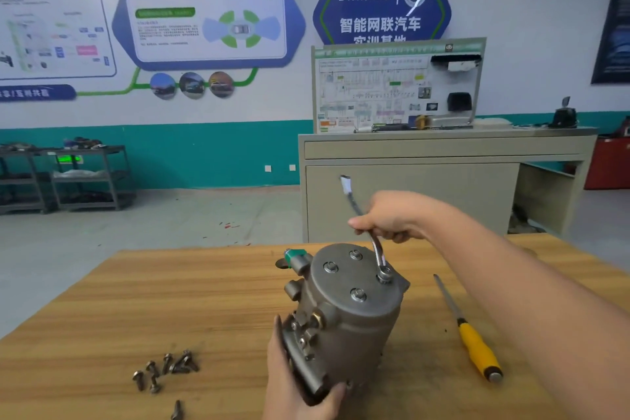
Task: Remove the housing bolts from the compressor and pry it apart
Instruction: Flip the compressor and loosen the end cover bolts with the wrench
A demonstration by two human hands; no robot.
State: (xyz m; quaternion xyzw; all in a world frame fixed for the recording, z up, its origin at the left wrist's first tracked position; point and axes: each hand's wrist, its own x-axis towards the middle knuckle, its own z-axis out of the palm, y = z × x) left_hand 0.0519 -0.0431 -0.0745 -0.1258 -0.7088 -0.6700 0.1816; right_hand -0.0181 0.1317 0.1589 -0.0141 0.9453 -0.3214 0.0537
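A grey metal compressor (344, 314) stands tilted on the wooden table (170, 300), its round end cover facing up with several housing bolts in it. My left hand (296, 382) grips the compressor's lower flange from the near side. My right hand (392, 218) holds the shaft of a ring wrench (373, 242), whose ring end sits on the bolt (384, 274) at the cover's right edge. Other bolts (358, 294) stay seated in the cover.
Several loose bolts (163, 370) lie on the table at the near left. A yellow-handled screwdriver (468, 331) lies to the right of the compressor. Beyond the table stand a beige cabinet (443, 174) with a display board and grey shelf carts (68, 177).
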